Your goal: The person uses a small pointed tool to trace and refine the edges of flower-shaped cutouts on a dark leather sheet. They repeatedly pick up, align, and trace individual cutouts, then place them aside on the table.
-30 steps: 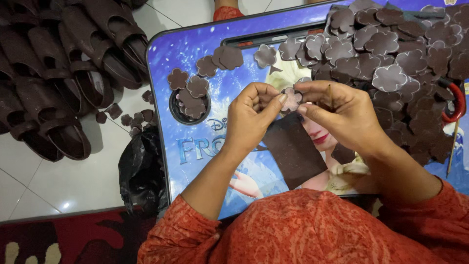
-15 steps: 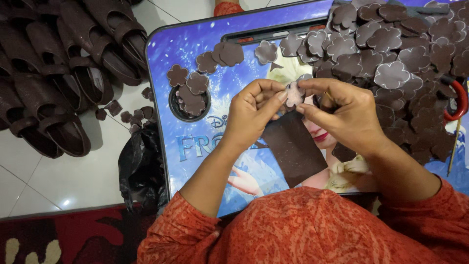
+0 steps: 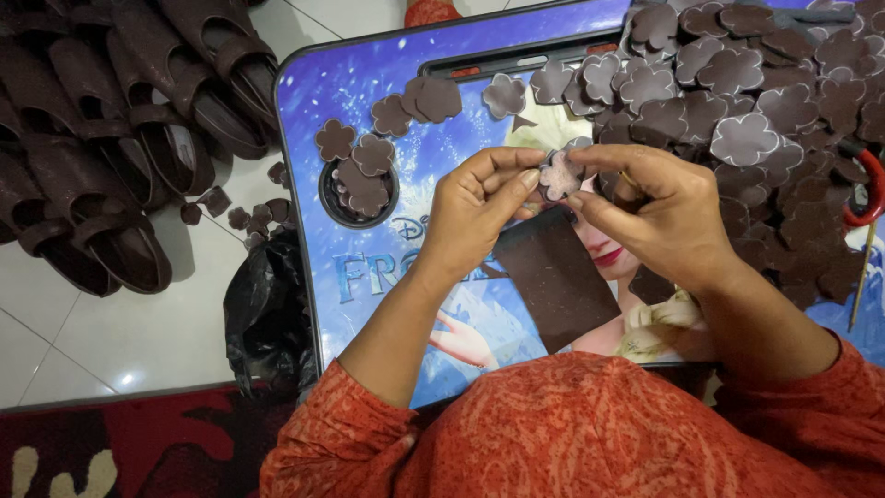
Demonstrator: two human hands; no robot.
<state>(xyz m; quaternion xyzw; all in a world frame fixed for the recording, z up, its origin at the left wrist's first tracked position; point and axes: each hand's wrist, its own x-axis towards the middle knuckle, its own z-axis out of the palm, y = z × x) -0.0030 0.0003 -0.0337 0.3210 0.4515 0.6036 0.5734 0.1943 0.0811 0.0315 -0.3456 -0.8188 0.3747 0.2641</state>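
Fingertips of our left hand (image 3: 475, 217) and right hand (image 3: 659, 217) pinch one small flower-shaped cutout (image 3: 560, 175) between them, above the lap tray (image 3: 369, 267). It sits centred, equally near both hands, the pile of cutouts (image 3: 747, 111) lying rightward.

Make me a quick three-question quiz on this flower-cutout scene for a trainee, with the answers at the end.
1. True or false: both hands pinch one flower cutout between them.
2. Where does the big heap of cutouts lie on the tray? A) upper right B) lower left C) on the floor
3. What lies piled on the floor to the left of the tray?

Key
1. True: the left hand and the right hand pinch the same flower cutout.
2. A: the heap covers the upper right of the tray.
3. Brown sandals, with a black bag near the tray's edge.
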